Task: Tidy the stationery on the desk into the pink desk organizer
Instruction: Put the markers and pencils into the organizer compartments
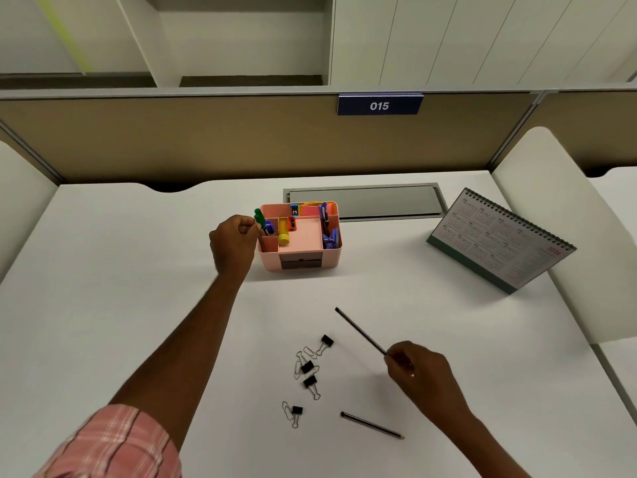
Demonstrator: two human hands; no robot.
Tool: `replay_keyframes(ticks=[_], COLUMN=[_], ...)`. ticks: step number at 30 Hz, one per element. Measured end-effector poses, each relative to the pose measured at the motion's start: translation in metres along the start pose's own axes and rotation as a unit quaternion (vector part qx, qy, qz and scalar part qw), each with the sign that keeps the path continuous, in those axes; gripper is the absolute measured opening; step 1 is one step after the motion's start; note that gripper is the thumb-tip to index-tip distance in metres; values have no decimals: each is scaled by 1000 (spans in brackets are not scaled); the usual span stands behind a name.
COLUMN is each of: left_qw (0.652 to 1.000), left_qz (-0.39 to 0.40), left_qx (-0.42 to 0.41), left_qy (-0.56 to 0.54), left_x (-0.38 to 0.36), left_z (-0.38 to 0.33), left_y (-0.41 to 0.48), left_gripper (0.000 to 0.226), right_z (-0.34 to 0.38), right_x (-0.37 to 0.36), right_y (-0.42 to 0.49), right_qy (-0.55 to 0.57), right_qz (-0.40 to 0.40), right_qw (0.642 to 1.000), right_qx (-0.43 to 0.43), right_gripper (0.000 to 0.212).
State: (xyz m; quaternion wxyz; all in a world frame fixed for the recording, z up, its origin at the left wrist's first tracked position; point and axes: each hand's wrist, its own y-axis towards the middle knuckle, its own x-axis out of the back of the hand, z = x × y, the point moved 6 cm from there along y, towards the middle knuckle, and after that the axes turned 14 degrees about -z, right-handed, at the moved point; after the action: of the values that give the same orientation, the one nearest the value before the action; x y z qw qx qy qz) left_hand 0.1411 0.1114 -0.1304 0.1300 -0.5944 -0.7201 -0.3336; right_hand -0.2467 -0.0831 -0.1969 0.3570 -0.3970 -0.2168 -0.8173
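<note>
Head view: sign point(379, 105) "015"; right hand point(417, 374) pinches pencil point(360, 331); left hand point(234, 244) hold unclear.

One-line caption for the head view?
Left hand holds one pencil in the pink organizer; right hand grips another pencil.

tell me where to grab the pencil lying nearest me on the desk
Pinch the near pencil at mid-shaft, coming straight down from above with fingers across its length. It lies flat on the desk, slanted with its tip toward the right, and both long sides are clear; the binder clips sit apart to its left. The right hand grips the other pencil.
</note>
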Motion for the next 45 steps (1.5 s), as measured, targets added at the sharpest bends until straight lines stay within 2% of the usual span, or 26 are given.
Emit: replay_keyframes(ticks=[6,10,15,20,25,30,35,39,45], left_qw=[998,997,995,995,993,988,964,933,879], left_qz=[47,48,40,44,74,140,261,340,437], left_qx=[36,57,95,85,84,28,-24,-116,-191], left_qy=[11,9,-17,-9,-31,-58,-37,-8,8], left_x=[-5,-1,11,28,39,30,8,-1,-7], left_z=[15,24,36,43,42,29,18,11,10], left_y=[8,7,-10,-38,-81,-147,-218,-271,-326], left_gripper=[26,28,23,22,15,6,13,24,33], right_z=[37,70,127,183,233,263,278,281,284], right_x=[31,38,38,28,8,-28,-60,-80,-94], right_y=[42,78,120,157,183,202,210,213,214], right_qy=[136,182,184,168,99,-2,-67,-89,-106], right_qz=[-111,-121,-134,-134,-113,-49,-7,26,35], right_qw=[984,975,972,967,964,962,950,947,944], right_qx=[-36,-29,54,137,219,270,305,307,311], right_gripper=[11,9,17,13,14,15,11,14,13])
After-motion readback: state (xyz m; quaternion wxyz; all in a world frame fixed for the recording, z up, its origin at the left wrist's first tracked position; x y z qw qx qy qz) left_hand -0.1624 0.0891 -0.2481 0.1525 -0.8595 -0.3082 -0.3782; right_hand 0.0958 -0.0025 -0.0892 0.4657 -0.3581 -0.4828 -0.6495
